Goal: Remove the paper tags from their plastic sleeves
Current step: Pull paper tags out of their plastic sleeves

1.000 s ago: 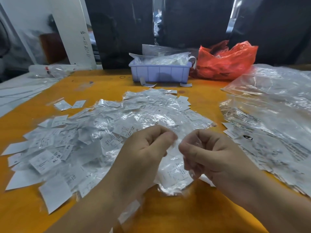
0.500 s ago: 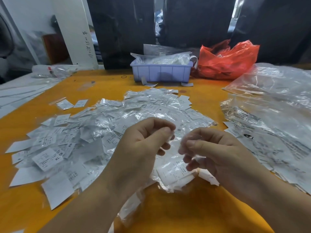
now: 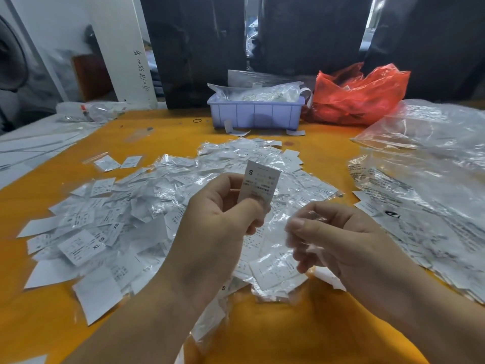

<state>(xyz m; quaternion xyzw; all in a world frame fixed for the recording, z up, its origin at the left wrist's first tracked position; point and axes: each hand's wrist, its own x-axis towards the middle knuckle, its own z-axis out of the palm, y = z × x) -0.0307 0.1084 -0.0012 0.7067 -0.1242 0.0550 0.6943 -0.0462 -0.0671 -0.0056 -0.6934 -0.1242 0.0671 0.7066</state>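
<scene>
Now left hand [image 3: 223,227] pinches tag [image 3: 258,183], right hand [image 3: 338,240] sleeve [image 3: 301,232].

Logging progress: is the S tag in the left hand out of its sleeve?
Out: the S tag stands bare above the left hand.

**Layout on the table**

On the table [image 3: 157,132]: heap of tags [image 3: 126,219] spread across the middle. Above the heap, left hand [image 3: 217,227] with a tag [image 3: 258,183] upright; right hand [image 3: 341,240] just beside it, with a sleeve [image 3: 299,232]. Behind the heap, a bin [image 3: 256,114] with bags inside. Right of the bin, touching it, a bag [image 3: 359,95]. Along the right edge, plastic sheets [image 3: 425,158] over more tags. Far left, paper strips [image 3: 34,145].
</scene>
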